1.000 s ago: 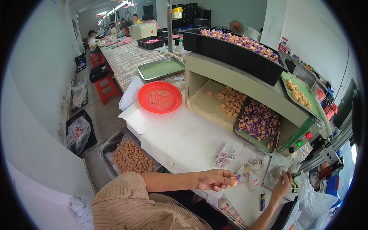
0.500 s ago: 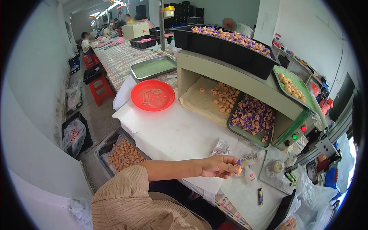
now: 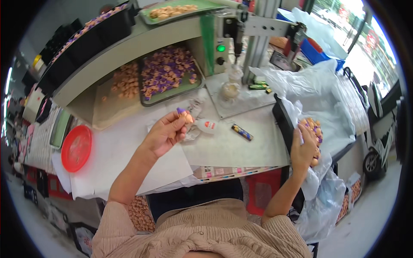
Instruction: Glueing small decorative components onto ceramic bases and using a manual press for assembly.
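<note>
My left hand [image 3: 165,134] is raised over the white-covered table, closed on a small peach-and-purple figurine [image 3: 186,116] pinched at the fingertips. Below it lie crumpled clear plastic and a white bottle [image 3: 206,125] with a red label. My right hand [image 3: 303,148] is at a black tray [image 3: 282,117] lined with clear plastic. Its fingers lie over a pile of peach-and-purple figurines [image 3: 316,129], the thumb apart from them; the fingertips are partly hidden, and nothing shows held there.
A beige shelf holds a green tray of purple-and-peach pieces [image 3: 165,71] and loose peach pieces [image 3: 126,81]. To its right stands a metal press [image 3: 257,47] with a jar [image 3: 230,90] beside it. A battery-like tube [image 3: 242,132] and a red plate [image 3: 77,148] lie on the table.
My view has swung to the right. The right hand, earlier at the lower edge, now shows fully at the tray's pile. The left hand still holds the figurine.
</note>
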Available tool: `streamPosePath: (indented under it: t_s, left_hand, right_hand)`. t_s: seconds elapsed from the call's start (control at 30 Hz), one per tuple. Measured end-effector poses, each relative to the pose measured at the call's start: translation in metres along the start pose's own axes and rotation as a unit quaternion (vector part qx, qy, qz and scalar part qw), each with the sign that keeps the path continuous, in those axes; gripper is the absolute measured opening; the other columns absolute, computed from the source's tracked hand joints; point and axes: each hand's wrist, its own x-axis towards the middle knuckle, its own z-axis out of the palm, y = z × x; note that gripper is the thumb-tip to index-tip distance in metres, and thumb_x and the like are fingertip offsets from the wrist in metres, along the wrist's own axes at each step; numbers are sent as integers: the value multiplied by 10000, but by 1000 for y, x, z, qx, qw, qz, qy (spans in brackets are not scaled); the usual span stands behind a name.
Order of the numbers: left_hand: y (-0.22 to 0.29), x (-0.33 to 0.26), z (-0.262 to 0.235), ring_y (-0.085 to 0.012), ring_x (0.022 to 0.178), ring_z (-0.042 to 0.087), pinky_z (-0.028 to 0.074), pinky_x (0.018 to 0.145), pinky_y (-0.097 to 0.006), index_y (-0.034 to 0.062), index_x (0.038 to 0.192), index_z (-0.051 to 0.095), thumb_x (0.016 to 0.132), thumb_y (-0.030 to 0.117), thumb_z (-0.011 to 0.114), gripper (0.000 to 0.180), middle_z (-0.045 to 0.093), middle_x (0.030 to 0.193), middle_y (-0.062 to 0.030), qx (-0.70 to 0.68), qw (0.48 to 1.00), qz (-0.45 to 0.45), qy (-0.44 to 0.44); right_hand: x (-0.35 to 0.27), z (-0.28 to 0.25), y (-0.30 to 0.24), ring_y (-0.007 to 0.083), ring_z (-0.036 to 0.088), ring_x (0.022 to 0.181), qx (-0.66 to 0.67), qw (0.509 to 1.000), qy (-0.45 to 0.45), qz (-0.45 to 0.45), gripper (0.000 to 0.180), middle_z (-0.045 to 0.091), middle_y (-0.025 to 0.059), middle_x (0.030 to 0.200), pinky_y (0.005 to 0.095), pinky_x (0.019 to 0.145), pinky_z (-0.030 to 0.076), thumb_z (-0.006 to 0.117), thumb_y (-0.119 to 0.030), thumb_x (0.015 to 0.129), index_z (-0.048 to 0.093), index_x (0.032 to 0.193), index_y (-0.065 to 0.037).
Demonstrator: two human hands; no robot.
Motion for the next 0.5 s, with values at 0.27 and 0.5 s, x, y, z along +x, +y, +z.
streamPosePath:
  t_s: [0.27, 0.5]
  left_hand:
    - [-13, 138, 48, -17, 643, 530, 468, 554, -163, 66, 1049, 626, 872, 183, 689, 221, 611, 840, 41, 140, 990, 1, -10]
    - [-40, 216, 77, -73, 662, 504, 420, 565, -223, 72, 815, 613, 784, 210, 776, 217, 546, 747, 35, 288, 949, 121, 36]
  right_hand:
    - [0, -11, -4, 315, 583, 1030, 70, 997, -40, 15, 222, 656, 150, 1040, 382, 928, 421, 626, -123, 862, 653, 1037, 12]
    - [-3, -1, -20, 305, 609, 984, 153, 984, -76, -55, 180, 669, 146, 1024, 372, 875, 464, 656, -86, 839, 675, 994, 1]
